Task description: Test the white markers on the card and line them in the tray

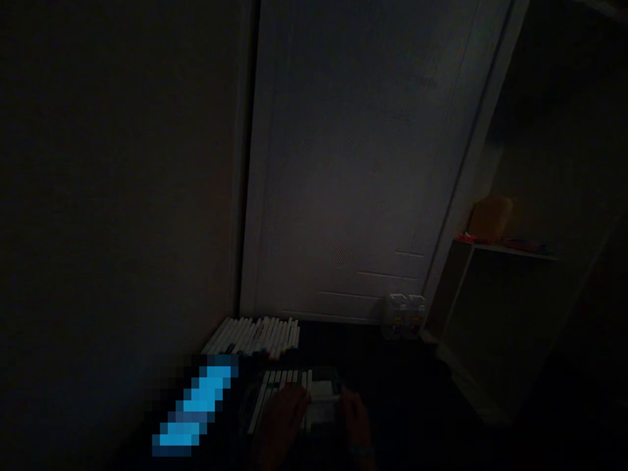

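Low in the dim head view, a white marker-like stick (324, 398) lies crosswise between my two hands. My left hand (287, 409) has its fingers curled at the stick's left end, over a row of white markers (275, 379). At the right end, my right hand (355, 415) closes its fingers on the same stick. The row stands side by side in what looks like a clear case, its edges hard to make out. Below the stick is a pale patch too dark to identify.
Another row of white markers with coloured ends (255, 337) lies by the left wall (122, 196). Two clear containers (406, 315) stand before the white door (353, 163). A low cabinet (495, 314) at right carries an orange object (492, 219). A blurred bright blue patch (199, 405) is at left.
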`<action>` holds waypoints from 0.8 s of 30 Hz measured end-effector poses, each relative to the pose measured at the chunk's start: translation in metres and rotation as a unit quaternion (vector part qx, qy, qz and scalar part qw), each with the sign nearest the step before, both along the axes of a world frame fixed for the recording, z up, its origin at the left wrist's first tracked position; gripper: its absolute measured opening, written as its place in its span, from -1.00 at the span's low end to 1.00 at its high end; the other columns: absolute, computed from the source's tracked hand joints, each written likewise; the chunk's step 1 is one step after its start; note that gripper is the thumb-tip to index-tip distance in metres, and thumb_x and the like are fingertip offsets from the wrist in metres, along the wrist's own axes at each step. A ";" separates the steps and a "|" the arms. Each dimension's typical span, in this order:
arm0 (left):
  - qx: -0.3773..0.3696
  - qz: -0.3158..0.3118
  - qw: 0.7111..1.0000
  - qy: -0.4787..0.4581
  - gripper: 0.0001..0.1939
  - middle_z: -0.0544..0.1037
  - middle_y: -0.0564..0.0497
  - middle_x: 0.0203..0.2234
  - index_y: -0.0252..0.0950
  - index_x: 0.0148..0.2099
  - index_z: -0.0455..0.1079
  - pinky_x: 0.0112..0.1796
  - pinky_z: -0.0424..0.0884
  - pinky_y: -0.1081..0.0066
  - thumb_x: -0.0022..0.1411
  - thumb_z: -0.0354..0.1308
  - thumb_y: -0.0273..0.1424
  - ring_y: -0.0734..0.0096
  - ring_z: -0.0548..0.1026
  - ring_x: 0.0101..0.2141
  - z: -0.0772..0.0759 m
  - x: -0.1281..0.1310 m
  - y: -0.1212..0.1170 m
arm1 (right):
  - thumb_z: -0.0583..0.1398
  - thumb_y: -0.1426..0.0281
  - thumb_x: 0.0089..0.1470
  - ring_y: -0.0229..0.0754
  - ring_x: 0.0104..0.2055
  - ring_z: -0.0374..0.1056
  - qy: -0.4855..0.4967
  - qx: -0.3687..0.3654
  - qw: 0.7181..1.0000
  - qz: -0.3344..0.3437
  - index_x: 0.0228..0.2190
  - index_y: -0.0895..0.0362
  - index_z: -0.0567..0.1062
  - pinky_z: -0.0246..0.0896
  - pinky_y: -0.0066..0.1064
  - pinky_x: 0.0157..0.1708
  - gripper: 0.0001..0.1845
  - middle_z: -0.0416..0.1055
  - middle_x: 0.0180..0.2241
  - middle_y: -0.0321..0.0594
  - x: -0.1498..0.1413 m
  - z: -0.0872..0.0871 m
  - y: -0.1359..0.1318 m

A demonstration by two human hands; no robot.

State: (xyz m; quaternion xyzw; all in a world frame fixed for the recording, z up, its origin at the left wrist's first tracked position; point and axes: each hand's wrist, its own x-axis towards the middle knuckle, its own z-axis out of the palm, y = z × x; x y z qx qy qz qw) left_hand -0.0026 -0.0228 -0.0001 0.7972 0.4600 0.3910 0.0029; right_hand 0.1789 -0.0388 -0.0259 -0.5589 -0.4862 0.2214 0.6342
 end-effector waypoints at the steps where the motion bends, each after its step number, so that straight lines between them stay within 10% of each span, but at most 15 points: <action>1: 0.000 -0.005 1.000 0.001 -0.73 0.50 0.03 -0.27 -0.16 -0.21 0.36 -0.13 0.30 0.33 0.25 -0.16 -0.27 0.36 0.42 -0.20 0.004 0.000 -0.002 | 0.03 -0.07 -0.09 -0.15 -0.39 0.33 -0.003 -0.005 1.000 -0.004 -0.46 0.13 0.52 0.20 -0.43 -0.38 -0.45 0.46 -0.46 -0.18 0.000 0.001 -0.002; 11: -0.043 -0.037 0.998 -0.014 -0.73 0.48 0.03 -0.24 -0.17 -0.19 0.33 -0.13 0.28 0.32 0.25 -0.17 -0.27 0.34 0.38 -0.16 0.005 0.000 -0.002 | 0.02 -0.01 -0.03 -0.09 -0.16 0.29 -0.023 -0.033 0.999 -0.036 -0.34 0.11 0.51 0.12 -0.35 -0.14 -0.50 0.44 -0.25 -0.14 0.000 -0.005 -0.007; 24: -0.061 -0.034 0.998 -0.007 -0.77 0.47 0.06 -0.25 -0.16 -0.20 0.32 -0.10 0.26 0.29 0.23 -0.13 -0.27 0.34 0.38 -0.17 0.007 0.001 -0.006 | 0.00 0.01 0.00 -0.22 -0.42 0.27 -0.045 -0.024 0.999 -0.012 -0.52 0.12 0.49 0.14 -0.45 -0.33 -0.51 0.42 -0.49 -0.26 0.000 0.011 -0.013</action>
